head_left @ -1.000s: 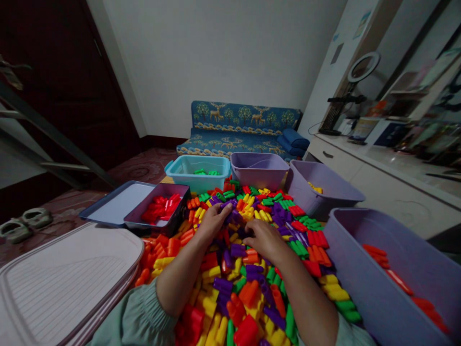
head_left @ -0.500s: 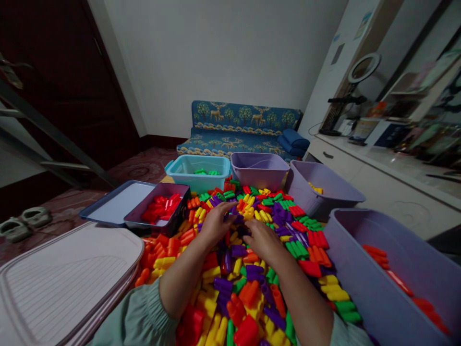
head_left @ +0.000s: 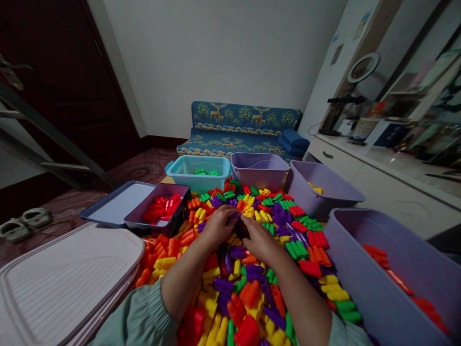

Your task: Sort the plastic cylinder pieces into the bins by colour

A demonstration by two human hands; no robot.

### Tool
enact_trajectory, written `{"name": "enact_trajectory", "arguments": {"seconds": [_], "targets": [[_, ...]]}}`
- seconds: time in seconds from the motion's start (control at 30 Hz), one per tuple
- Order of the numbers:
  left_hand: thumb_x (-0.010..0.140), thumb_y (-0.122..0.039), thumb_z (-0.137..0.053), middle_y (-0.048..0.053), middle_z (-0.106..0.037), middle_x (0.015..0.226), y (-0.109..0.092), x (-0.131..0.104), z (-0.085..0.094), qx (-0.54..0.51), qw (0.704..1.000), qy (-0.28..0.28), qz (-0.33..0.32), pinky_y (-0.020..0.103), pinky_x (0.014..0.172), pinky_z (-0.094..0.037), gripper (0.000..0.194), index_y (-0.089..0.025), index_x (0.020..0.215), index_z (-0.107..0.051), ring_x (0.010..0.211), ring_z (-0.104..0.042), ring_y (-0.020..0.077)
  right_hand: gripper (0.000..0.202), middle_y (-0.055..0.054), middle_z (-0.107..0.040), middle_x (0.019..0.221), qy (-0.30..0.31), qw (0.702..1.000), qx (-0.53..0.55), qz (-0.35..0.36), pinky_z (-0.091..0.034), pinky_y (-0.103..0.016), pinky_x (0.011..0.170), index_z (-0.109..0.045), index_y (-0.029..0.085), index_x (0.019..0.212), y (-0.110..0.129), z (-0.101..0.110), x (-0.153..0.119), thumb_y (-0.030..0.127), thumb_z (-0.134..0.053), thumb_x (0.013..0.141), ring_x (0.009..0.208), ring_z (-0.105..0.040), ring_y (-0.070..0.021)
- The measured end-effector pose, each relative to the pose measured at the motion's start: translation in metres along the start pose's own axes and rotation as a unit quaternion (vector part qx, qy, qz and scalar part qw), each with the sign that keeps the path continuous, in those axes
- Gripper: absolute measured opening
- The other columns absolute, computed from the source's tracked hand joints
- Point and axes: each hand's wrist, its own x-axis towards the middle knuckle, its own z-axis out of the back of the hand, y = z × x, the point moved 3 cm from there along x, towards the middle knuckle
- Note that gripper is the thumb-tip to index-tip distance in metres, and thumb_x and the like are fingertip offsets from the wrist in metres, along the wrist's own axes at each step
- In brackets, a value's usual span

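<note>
My left hand [head_left: 219,225] and my right hand [head_left: 256,235] meet over the middle of a broad heap of plastic tube pieces. Between the fingertips of both hands is a purple tube piece [head_left: 235,216], mostly hidden by the fingers. Both hands are closed around it, with fingers curled inward. Beneath and around them lie red, orange, yellow, green and purple pieces, many joined side by side in twos or threes. Close to my wrists are an orange piece [head_left: 249,293] and a purple piece [head_left: 223,285].
Behind the heap stand a light blue bin [head_left: 200,182] with green pieces and a purple bin [head_left: 260,179]. Two more purple bins [head_left: 363,269] line the right, holding yellow and red pieces. At left are an open dark box [head_left: 183,197] with red pieces and a pale lid [head_left: 68,274].
My hands have come closer together, their fingertips now meeting at the purple tube piece. The right hand has shifted slightly up and left. The bins have not moved.
</note>
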Motion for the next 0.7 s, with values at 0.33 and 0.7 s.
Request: {"name": "enact_trajectory", "arguments": {"seconds": [0.33,0.7], "targets": [[0.078,-0.008,-0.051,0.011,-0.063,0.112,0.0027,-0.0008,-0.0039,-0.009,1.0,0.005,0.003,0.033,0.097,-0.046,0.036,-0.015,0.108,-0.069,0.106,-0.059,0.0204,0.069,-0.012,-0.058,0.127,0.012,1.0,0.003,0.002,-0.04,-0.031,0.095,-0.042,0.016,0.136,-0.0006,0.0,0.0019,0.01,-0.055,0.068,0.116,-0.054,-0.0228],[0.075,-0.007,-0.051,0.008,-0.067,0.106,-0.0021,0.0,0.0003,-0.034,0.999,0.019,0.032,0.032,0.095,-0.045,0.035,-0.016,0.102,-0.071,0.102,-0.06,0.0197,0.02,-0.005,-0.07,0.087,0.033,0.99,-0.083,-0.109,-0.035,-0.027,0.06,-0.067,0.023,0.088,0.0013,0.0039,-0.0026,0.021,-0.059,0.07,0.083,-0.064,-0.0215]]}}
